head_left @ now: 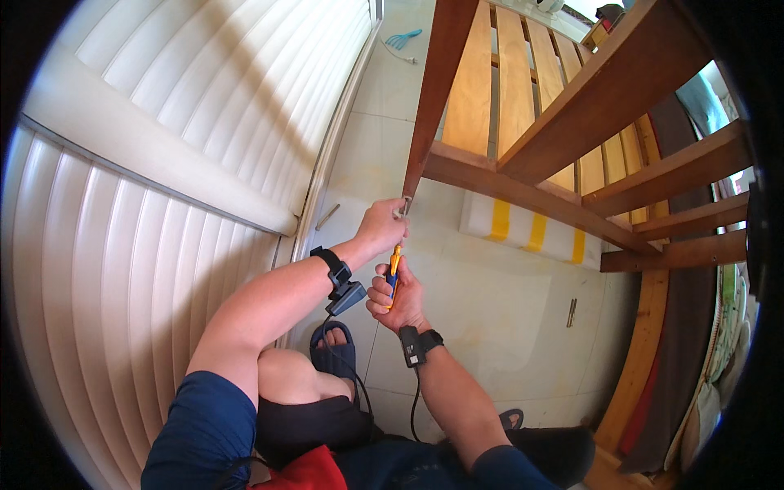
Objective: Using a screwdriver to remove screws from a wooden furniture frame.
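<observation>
At the low end of the wooden bed frame's dark leg [434, 82], my left hand [384, 227] pinches a small metal fitting [406, 205], partly hidden by the fingers. Just below it my right hand [394, 290] is wrapped round a yellow and blue screwdriver [396, 264], which points up toward the fitting; whether its tip touches is too small to tell. The leg's rail [461, 169] runs to the right from near my hands.
Pale slatted doors [139, 212] line the left. Metal pieces [327, 217] [572, 313] lie on the tiled floor [490, 343], with a blue plastic utensil [403, 38] farther back. A white block with yellow tape [516, 224] lies under the frame. Bedding [719, 351] is at right.
</observation>
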`<action>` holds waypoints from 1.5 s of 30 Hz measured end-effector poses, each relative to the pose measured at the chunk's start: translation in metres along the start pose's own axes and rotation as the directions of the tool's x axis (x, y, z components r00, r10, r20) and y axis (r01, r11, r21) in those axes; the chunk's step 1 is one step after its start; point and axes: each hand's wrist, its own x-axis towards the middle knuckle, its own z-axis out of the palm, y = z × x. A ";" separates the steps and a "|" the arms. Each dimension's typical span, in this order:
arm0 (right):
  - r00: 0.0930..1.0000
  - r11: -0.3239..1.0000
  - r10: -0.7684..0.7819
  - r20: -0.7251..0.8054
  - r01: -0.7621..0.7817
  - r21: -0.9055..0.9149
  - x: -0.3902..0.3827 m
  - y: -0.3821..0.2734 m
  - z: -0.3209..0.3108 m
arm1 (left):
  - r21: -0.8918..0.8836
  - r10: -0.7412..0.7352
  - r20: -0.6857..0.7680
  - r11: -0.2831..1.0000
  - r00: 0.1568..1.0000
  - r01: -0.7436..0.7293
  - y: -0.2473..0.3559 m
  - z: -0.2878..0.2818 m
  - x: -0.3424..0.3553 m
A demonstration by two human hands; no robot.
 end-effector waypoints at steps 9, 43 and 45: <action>0.801 0.866 -0.402 -0.443 0.175 -0.469 0.011 0.029 0.023 | 0.007 -0.038 -0.029 0.999 0.999 0.039 0.002 0.001 -0.001; 0.982 0.902 -0.153 -0.113 0.092 -0.422 0.006 0.009 0.019 | -0.208 -0.082 0.161 0.971 0.984 0.115 0.002 -0.017 0.008; 0.965 0.848 -0.211 -0.157 0.101 -0.520 0.005 0.009 0.020 | -0.229 -0.083 0.157 0.966 0.984 0.118 -0.001 -0.014 0.008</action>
